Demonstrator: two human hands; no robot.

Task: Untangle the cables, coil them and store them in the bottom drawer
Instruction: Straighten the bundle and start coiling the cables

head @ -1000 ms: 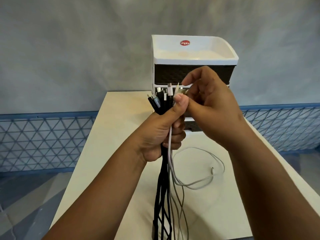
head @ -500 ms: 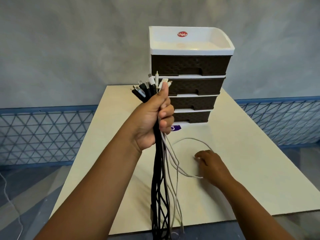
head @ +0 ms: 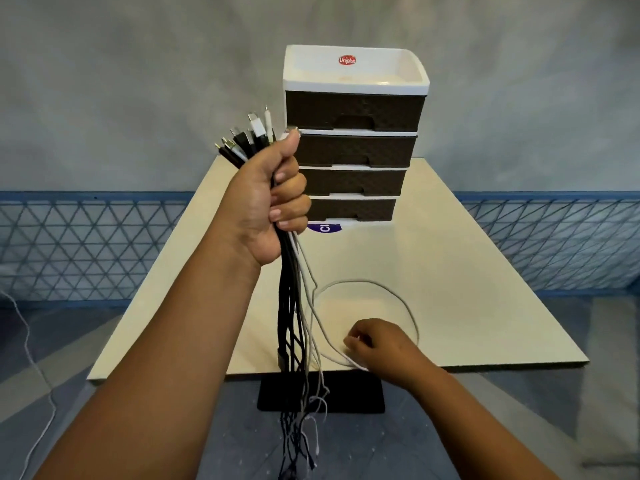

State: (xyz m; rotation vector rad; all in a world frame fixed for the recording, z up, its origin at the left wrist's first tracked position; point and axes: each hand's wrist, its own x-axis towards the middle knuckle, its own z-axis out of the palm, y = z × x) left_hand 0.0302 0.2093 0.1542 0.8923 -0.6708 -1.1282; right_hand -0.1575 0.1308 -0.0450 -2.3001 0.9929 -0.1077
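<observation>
Above the bench (head: 450, 271), the left hand (head: 266, 209) fists the cable bundle (head: 294, 323) upright while the right hand (head: 375, 344) pinches the white cable (head: 398, 294); untangling seems underway, coiling likely next, bottom drawer (head: 353, 209) shut.

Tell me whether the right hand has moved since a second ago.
Yes. The right hand dropped from in front of the drawer unit to the table's near edge.
</observation>
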